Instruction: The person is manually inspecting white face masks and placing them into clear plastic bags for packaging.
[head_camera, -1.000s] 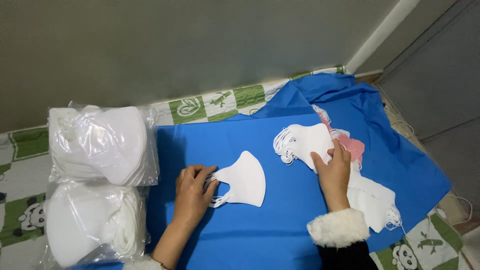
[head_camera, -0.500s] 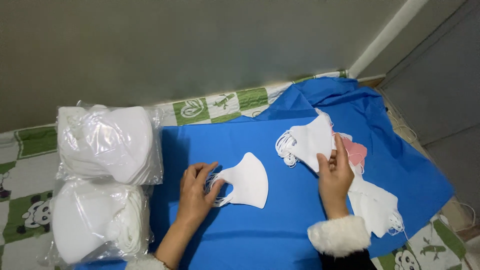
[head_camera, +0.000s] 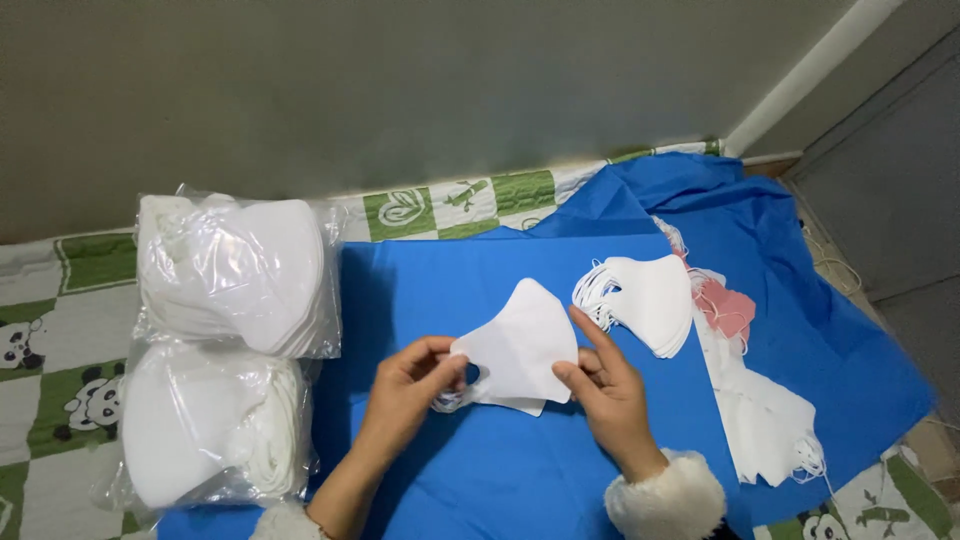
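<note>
Above the blue cloth (head_camera: 560, 480), white folded mask (head_camera: 522, 345) — smooth, curved, both hands' grip clamped on its edges.

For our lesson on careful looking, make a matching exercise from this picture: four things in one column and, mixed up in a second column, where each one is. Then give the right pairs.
Things
1. single white mask
2. loose pile of white masks
3. two clear bags of masks
4. pink mask

Places
A. on the panda-print cover, left of the blue cloth
B. lying just right of the loose pile
C. held between the left hand and the right hand
D. on the blue cloth, beyond the right hand

Pairs: 1-C, 2-D, 3-A, 4-B
</note>
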